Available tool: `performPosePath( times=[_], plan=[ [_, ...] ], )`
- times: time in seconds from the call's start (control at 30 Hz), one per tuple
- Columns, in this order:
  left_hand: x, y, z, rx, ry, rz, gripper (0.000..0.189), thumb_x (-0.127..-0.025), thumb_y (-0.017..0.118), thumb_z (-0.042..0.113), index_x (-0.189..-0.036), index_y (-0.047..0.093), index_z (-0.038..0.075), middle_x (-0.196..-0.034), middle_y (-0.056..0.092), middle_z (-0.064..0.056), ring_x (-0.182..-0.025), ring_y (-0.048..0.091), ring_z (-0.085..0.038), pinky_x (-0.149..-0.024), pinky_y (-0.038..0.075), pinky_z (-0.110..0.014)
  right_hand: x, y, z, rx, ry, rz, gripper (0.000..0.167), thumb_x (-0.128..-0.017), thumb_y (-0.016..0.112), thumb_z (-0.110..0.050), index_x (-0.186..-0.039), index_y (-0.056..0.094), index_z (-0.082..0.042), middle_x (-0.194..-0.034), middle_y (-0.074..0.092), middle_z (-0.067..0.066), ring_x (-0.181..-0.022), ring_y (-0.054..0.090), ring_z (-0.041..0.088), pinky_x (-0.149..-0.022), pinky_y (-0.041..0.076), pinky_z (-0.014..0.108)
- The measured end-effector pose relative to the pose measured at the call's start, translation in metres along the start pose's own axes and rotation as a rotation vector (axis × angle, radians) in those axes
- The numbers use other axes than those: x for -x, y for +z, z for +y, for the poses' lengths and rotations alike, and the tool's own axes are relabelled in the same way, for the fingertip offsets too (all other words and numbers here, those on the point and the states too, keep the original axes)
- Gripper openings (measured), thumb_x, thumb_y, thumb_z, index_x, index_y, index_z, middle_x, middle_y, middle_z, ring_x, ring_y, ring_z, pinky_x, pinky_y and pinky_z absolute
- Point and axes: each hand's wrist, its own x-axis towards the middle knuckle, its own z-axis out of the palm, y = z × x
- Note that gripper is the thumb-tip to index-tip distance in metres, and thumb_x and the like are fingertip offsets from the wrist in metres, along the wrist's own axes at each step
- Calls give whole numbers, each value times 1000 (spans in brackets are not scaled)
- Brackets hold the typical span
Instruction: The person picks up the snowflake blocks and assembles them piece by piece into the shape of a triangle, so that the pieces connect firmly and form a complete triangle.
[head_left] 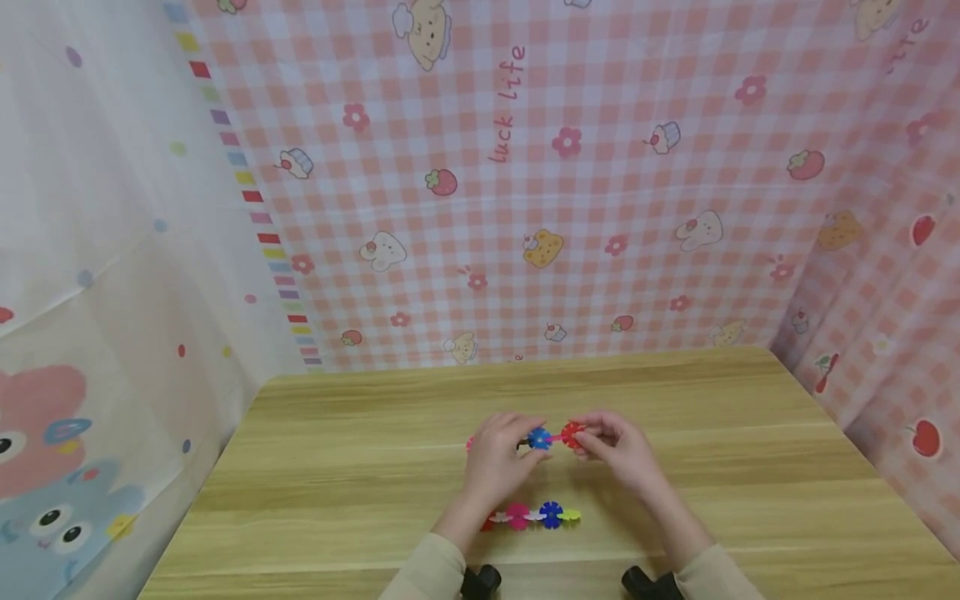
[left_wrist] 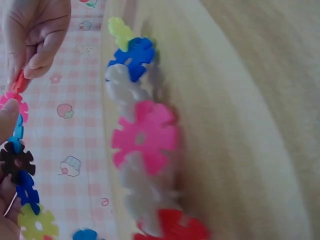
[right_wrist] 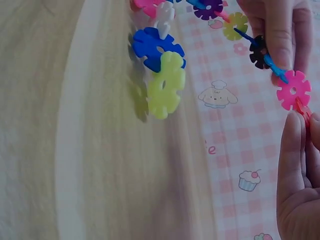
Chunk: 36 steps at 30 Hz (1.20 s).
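A chain of slotted plastic flower discs stretches between my two hands above the table. My right hand (head_left: 615, 446) pinches the red disc (head_left: 572, 435) at its end, which is joined to a pink disc (right_wrist: 293, 90). My left hand (head_left: 501, 458) holds the chain beside it, thumb and fingers around the light blue disc (head_left: 539, 438). Past that come a black disc (left_wrist: 17, 161), a dark blue disc (left_wrist: 27, 192) and a yellow disc (left_wrist: 38, 223). In the head view, my left hand hides much of the chain's far part.
A second chain of discs lies on the wooden table (head_left: 337, 483) nearer me, with a yellow disc (right_wrist: 166, 85), a blue disc (head_left: 551, 515), white discs, a pink disc (left_wrist: 145, 137) and a red disc (left_wrist: 175, 225). A checked cloth (head_left: 480, 208) hangs behind the table.
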Motion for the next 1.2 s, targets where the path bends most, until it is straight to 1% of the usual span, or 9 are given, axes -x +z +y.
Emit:
performPosePath(
  times=[0.2,0.33,0.43,0.6,0.73,0.83,0.93,1.07,1.2],
  plan=[
    [-7,-4,5,73,33,-27,32,-82,82,22,-113,75,17,-108,72,5,-103,63,-12,-94,49,-33,1,6,1,-33,-27,10,26,-90,65,7,-114,58,14,-92,69,23,-77,69,22,-72,59,30],
    [-10,-6,7,119,9,-55,26,-83,81,18,-109,77,18,-103,73,6,-99,63,-10,-92,49,-30,0,8,1,-41,-24,5,25,-90,65,7,-112,58,14,-93,69,23,-77,69,19,-73,59,30],
    [-10,-7,8,130,-20,-63,25,-83,81,14,-107,78,17,-102,73,5,-98,63,-11,-91,49,-30,1,7,2,-24,-12,-13,25,-91,65,4,-113,58,13,-95,70,22,-79,69,18,-75,59,31],
    [-8,-9,3,120,-56,-53,27,-83,80,13,-110,77,15,-105,73,1,-101,64,-15,-93,50,-34,9,3,10,84,22,-88,33,-93,68,-10,-116,60,11,-100,70,19,-88,68,21,-80,57,31],
    [-7,-11,-3,113,-68,-18,29,-82,81,11,-110,76,12,-106,73,-3,-101,65,-20,-93,51,-38,18,-1,22,99,71,-220,41,-94,68,-13,-121,56,15,-107,68,22,-96,67,29,-81,57,33],
    [-5,-12,-7,135,-104,-19,28,-82,81,10,-110,76,11,-106,73,-4,-102,65,-21,-94,51,-38,23,-3,30,46,107,-308,44,-94,66,-8,-124,51,20,-111,65,29,-100,66,36,-81,58,36],
    [-4,-13,-10,154,-148,-22,27,-83,80,11,-110,76,11,-107,72,-4,-103,64,-21,-93,51,-38,26,-3,35,9,135,-346,49,-93,68,-8,-126,48,22,-115,63,31,-104,65,36,-83,57,36],
    [-1,-14,-14,159,-164,0,26,-84,79,11,-110,76,12,-106,73,-3,-103,64,-21,-93,51,-39,28,1,35,-91,201,-354,56,-91,70,-8,-130,44,23,-120,61,32,-105,66,33,-86,56,39],
    [0,-14,-17,169,-155,17,26,-83,80,10,-109,76,11,-104,73,-2,-102,64,-21,-92,52,-40,30,8,36,-198,266,-360,57,-91,69,-5,-132,41,23,-118,63,30,-101,68,32,-88,55,42]
  ],
)
